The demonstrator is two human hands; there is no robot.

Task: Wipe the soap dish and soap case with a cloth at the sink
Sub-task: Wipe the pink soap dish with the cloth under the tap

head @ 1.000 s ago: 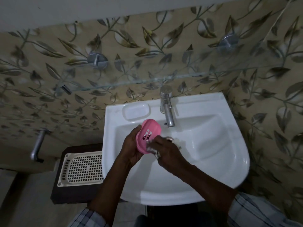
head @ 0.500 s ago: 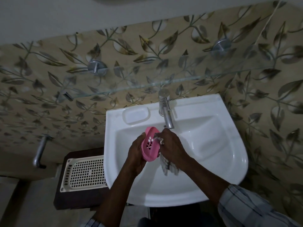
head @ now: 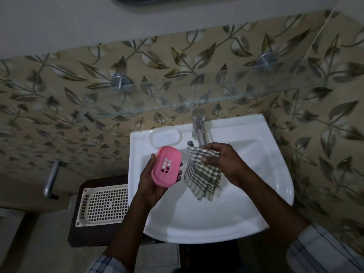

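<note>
Pink soap case (head: 166, 166) gripped in left hand (head: 152, 184), holes up for inspection; checked cloth (head: 203, 178) pinched in right hand (head: 226, 161), apart, over sink (head: 275, 174).

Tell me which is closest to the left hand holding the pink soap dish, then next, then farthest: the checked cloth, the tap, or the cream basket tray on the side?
From the left hand holding the pink soap dish:
1. Checked cloth, just to its right over the sink, hanging from the right hand.
2. Cream basket tray, left of the sink, on the dark stand.
3. Tap, at the sink's back edge by the wall.

Tap (head: 199, 131) just behind cloth (head: 203, 174)
</note>
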